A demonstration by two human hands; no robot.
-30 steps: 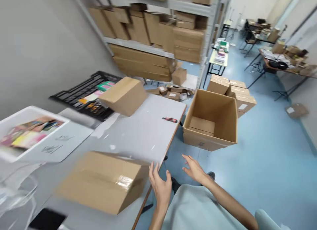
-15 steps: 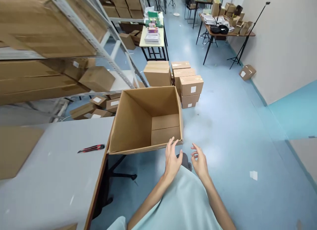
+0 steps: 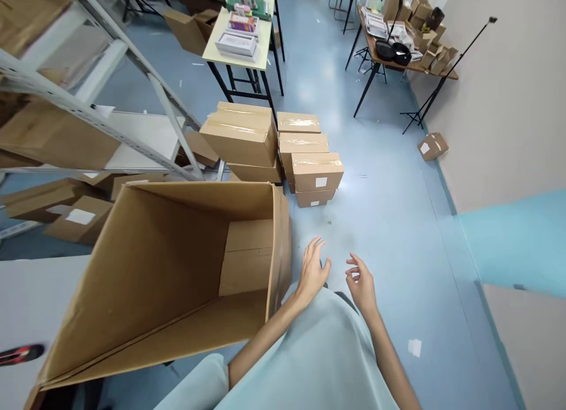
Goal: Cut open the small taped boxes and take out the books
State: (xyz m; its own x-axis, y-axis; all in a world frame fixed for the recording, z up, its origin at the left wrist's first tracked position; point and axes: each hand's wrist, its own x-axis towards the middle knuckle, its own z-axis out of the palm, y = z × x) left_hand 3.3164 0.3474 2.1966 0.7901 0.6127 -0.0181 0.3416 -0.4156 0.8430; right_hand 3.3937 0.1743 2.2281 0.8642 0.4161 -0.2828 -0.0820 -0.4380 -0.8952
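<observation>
A large cardboard box lies to my left with its open side toward me, partly over the white table. My left hand hovers just right of the box, fingers apart, holding nothing. To its right my right hand is also raised in the air, fingers bent and apart, with nothing in it. A red and black utility knife rests on the table at the left edge of the view.
Stacked closed cartons stand on the floor ahead, beside a larger carton. A metal shelf frame is at the left. Farther off are a small table with goods and a brown table. A small carton sits by the wall.
I have moved forward; the big box now appears nearer and farther left, as does the knife. Both hands stay raised and empty, the left now beside the box rather than at its near rim.
</observation>
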